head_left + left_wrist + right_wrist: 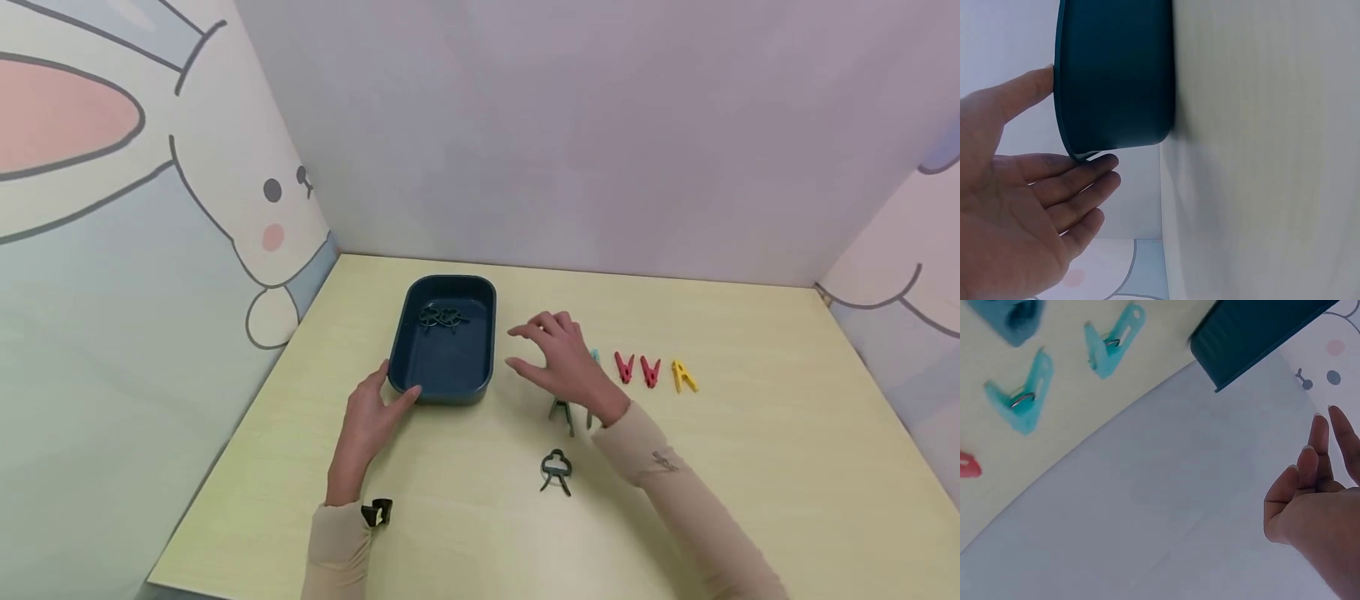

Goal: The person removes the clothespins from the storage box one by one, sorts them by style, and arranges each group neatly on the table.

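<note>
My left hand (369, 414) touches the near left corner of a dark blue-green bin (453, 367). Its thumb meets the rim and its fairly straight fingers lie along the side, as the left wrist view shows. Two dark green clips (442, 317) lie inside the bin, towards its far end. Just right of the bin, my right hand (558, 358) hovers with thumb and fingers spread apart and nothing between them. Beneath its wrist lies a dark green clip (562, 417), partly hidden. Another dark green clip (557, 472) lies nearer to me.
Turquoise clothespins (1022, 394) lie near the right hand, mostly covered by it in the head view. Farther right are two red clothespins (625, 367) and a yellow clothespin (683, 376). Walls with cartoon pictures bound the pale yellow table (465, 517) behind and at the sides.
</note>
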`<move>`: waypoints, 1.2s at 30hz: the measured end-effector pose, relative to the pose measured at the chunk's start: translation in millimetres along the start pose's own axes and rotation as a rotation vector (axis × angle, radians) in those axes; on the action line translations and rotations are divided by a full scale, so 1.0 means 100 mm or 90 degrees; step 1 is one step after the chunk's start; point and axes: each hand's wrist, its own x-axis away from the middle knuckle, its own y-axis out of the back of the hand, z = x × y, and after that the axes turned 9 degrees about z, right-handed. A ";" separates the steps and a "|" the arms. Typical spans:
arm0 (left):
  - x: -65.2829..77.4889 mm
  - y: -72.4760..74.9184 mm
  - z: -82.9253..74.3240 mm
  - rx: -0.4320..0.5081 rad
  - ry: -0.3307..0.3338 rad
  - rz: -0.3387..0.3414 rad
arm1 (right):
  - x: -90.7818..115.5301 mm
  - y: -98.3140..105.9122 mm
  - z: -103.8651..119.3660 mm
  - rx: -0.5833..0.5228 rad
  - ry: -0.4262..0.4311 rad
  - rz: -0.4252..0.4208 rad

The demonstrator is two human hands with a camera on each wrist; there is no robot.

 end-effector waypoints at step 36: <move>0.00 -0.15 0.02 0.007 -0.026 -0.032 | -1.43 -0.70 -0.19 0.267 -0.118 0.340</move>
